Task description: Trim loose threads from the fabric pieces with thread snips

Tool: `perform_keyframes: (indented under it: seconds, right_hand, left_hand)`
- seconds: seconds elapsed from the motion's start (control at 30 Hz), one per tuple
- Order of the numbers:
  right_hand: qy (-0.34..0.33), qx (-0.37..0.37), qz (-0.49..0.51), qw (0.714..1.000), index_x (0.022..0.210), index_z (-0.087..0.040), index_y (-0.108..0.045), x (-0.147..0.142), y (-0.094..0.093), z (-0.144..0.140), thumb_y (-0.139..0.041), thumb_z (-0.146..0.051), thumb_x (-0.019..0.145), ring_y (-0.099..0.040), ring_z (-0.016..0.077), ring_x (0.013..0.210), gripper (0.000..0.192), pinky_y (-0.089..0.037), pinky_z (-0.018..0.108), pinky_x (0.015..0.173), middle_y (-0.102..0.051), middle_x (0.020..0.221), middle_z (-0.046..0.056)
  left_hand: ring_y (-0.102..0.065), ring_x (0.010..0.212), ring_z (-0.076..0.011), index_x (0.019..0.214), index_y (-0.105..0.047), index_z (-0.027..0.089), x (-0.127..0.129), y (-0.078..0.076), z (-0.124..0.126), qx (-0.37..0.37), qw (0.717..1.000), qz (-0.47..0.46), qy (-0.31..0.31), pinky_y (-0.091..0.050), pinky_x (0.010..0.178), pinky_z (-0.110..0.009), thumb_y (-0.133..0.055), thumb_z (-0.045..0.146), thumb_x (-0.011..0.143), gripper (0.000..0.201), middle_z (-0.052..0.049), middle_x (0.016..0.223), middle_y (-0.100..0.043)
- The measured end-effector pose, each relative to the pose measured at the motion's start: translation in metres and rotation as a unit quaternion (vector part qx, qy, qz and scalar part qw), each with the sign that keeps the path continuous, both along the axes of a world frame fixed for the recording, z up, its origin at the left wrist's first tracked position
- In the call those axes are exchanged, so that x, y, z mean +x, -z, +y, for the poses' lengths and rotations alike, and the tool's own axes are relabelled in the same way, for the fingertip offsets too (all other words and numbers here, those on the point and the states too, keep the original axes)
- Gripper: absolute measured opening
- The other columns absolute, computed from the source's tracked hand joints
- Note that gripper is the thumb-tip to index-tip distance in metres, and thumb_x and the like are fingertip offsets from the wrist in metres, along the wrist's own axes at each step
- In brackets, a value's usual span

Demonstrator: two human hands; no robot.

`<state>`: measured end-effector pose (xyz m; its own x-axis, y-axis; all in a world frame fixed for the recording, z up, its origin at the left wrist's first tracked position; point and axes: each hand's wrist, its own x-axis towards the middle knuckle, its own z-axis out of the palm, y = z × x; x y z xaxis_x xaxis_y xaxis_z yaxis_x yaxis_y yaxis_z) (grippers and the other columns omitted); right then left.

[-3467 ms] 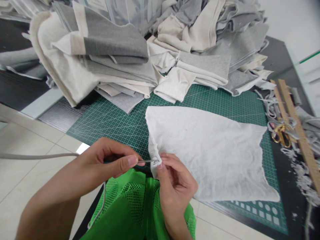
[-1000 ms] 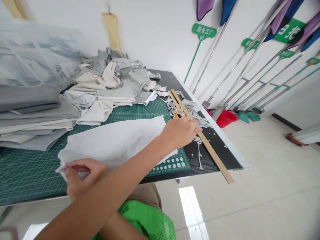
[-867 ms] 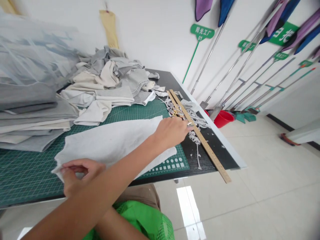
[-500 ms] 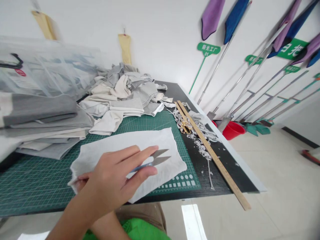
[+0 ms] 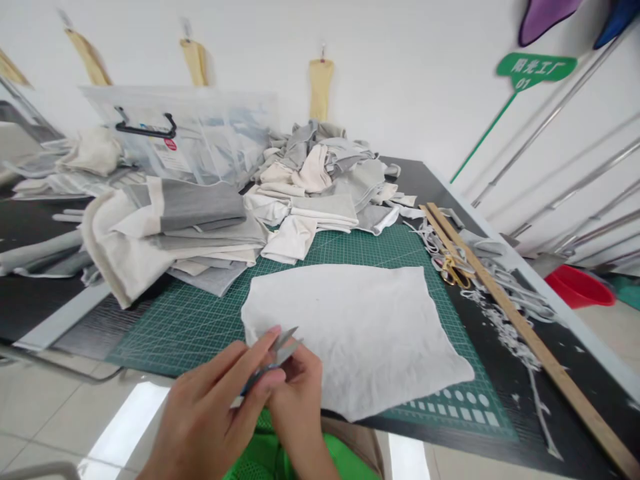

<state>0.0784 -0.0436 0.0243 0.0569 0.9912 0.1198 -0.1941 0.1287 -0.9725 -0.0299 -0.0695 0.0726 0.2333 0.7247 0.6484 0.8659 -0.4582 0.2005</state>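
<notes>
My left hand (image 5: 215, 413) is shut on small thread snips (image 5: 284, 341), their blades pointing up and to the right. Just behind it, my right hand (image 5: 299, 390) pinches the near edge of a white cloth (image 5: 360, 327). The cloth lies flat on a green cutting mat (image 5: 200, 320) on the black table. The snip tips sit right at the spot that my right fingers hold. What lies between those fingers is hidden by my left hand.
Folded grey and cream fabric (image 5: 175, 233) is stacked at the mat's left, with a looser heap (image 5: 320, 167) and a clear plastic box (image 5: 200, 133) behind. Gold scissors (image 5: 453, 270), fabric strips (image 5: 500, 313) and a wooden ruler (image 5: 525, 333) lie along the right edge. A red bucket (image 5: 580, 287) stands on the floor.
My left hand reached across to the table's right side, picked up the snips and brought them back to the cloth's near edge. My view swung back left.
</notes>
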Motion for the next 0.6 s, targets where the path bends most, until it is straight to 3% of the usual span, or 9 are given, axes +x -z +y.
perform_keyframes:
  seconds: [0.1,0.23,0.5,0.6]
  right_hand:
    - [-0.029,-0.055,0.002,0.998,0.079,-0.016,-0.076,0.003,-0.001,0.000,-0.067,-0.024,0.081,-0.066,0.0162,0.068,0.012,-0.054,0.025,0.065,-0.074,0.073,0.004]
    - [-0.019,-0.046,-0.012,0.999,0.081,-0.019,-0.078,0.007,-0.003,-0.001,-0.072,-0.024,0.082,-0.071,0.0161,0.071,0.008,-0.057,0.023,0.068,-0.077,0.077,0.005]
    - [-0.003,-0.045,-0.011,0.999,0.082,-0.024,-0.080,0.007,-0.005,-0.002,-0.075,-0.016,0.081,-0.074,0.0115,0.072,0.009,-0.060,0.016,0.070,-0.079,0.079,0.001]
    - [0.000,-0.043,-0.023,0.999,0.084,-0.025,-0.080,0.008,-0.005,-0.003,-0.075,-0.015,0.081,-0.074,0.0108,0.073,0.011,-0.060,0.014,0.070,-0.079,0.081,0.000]
  left_hand:
    - [-0.076,0.081,-0.0151,0.131,-0.062,0.020,-0.027,0.018,-0.009,-0.033,0.997,-0.027,-0.066,-0.057,0.065,-0.018,-0.055,0.032,0.100,0.034,-0.007,0.105,-0.077]
    - [-0.078,0.088,-0.0176,0.122,-0.069,0.020,-0.046,0.035,-0.014,-0.075,0.984,-0.094,-0.128,-0.061,0.070,-0.020,-0.054,0.037,0.100,0.032,-0.007,0.108,-0.079]
    - [-0.077,0.096,-0.0124,0.120,-0.071,0.031,-0.053,0.045,-0.017,-0.145,0.960,-0.220,-0.095,-0.060,0.084,-0.017,-0.060,0.037,0.097,0.027,0.003,0.113,-0.079]
    - [-0.076,0.095,-0.0110,0.123,-0.070,0.035,-0.057,0.044,-0.017,-0.171,0.954,-0.238,-0.059,-0.060,0.079,-0.014,-0.061,0.036,0.097,0.027,0.004,0.112,-0.079]
